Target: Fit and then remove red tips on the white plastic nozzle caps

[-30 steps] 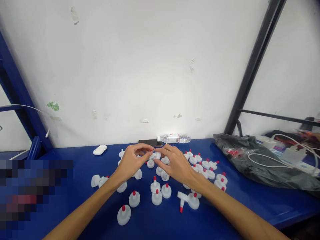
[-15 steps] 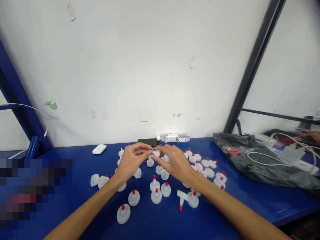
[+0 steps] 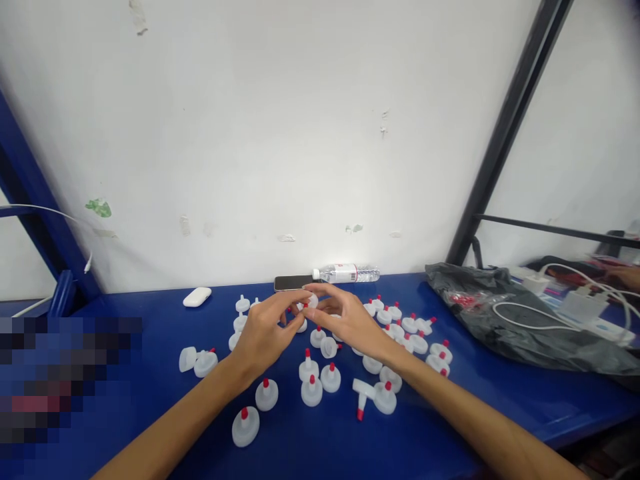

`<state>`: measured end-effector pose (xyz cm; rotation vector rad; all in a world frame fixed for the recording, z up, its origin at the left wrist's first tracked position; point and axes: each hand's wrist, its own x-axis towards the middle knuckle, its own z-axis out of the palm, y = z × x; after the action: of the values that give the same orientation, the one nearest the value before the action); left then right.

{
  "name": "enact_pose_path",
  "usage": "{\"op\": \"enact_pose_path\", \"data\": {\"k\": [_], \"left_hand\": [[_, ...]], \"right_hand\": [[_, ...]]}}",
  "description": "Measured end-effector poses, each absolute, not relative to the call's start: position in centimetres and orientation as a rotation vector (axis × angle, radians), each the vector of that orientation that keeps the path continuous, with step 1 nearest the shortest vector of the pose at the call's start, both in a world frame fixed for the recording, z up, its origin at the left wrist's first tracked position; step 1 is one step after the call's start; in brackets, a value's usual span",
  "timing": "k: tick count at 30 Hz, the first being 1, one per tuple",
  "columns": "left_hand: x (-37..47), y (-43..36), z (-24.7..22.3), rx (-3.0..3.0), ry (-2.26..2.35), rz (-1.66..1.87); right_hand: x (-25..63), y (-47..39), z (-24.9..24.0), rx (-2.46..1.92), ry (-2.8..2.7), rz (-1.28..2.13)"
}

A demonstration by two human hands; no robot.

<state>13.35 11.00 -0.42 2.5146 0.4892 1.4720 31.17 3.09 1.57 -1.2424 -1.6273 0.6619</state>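
Fingertips of both hands meet around a white cap (image 3: 313, 301) near the back middle of the blue table (image 3: 200, 433). My left hand (image 3: 273, 327) has its fingers bent toward the cap, and a red tip shows by them. From the other side my right hand (image 3: 345, 317) holds the cap, thumb and fingers curled. Several white caps with red tips stand below and right of the hands, such as a front-left cap (image 3: 245, 427). One cap (image 3: 364, 395) lies tipped over, its red tip toward me. At the left, some white caps have no red tip showing.
Along the wall lie a dark phone (image 3: 293, 283) and a clear bottle (image 3: 346, 273). A white case (image 3: 197, 297) is at the back left. A dark plastic bag (image 3: 525, 340) at the right bears a small bag of red pieces (image 3: 467, 301) and a white cable.
My left hand has turned, its fingers now arched further over the cap. My right hand's fingers have lifted and curled around it. The view has shifted slightly.
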Motion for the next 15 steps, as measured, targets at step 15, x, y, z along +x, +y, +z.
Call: {"op": "enact_pose_path", "data": {"k": [15], "left_hand": [[13.5,9.9,0.1,2.751,0.263,1.699]], "right_hand": [[31.5,3.2,1.8,-0.965,-1.35,1.263]]}}
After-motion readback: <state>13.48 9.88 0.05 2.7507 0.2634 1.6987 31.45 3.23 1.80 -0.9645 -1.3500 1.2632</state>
